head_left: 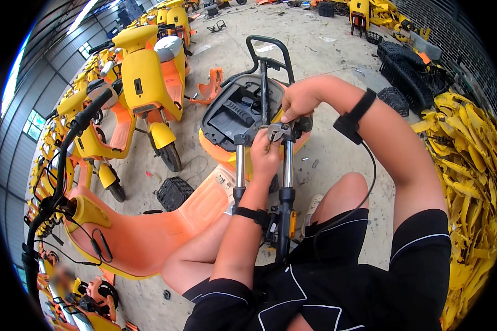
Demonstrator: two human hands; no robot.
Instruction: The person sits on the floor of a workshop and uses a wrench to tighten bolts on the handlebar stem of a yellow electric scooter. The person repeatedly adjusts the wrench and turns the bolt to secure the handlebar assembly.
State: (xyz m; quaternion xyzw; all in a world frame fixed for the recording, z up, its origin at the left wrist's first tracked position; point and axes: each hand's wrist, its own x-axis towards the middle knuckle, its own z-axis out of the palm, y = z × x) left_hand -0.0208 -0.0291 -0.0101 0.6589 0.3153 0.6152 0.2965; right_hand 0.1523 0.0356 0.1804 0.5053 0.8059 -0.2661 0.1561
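A black front fork (285,223) with two silver tubes stands between my bare knees, its steering stem (264,91) pointing away from me. At its crown is the grey head of an adjustable wrench (276,132). My left hand (265,157) comes up between the tubes, fingers closed against the wrench jaws; what lies inside them is hidden. Bent in from the right, my right hand (302,98) is closed just above the wrench head, thumb down, and seems to hold its handle, which is mostly covered. Behind lies an orange-and-yellow scooter body (226,144) with an open black compartment.
An orange scooter frame (149,237) with black handlebars (66,149) lies at my left. Yellow scooters (143,83) stand in rows beyond it. Yellow panels (464,193) are heaped at right, near black baskets (406,71). A black basket (174,193) sits on the concrete floor.
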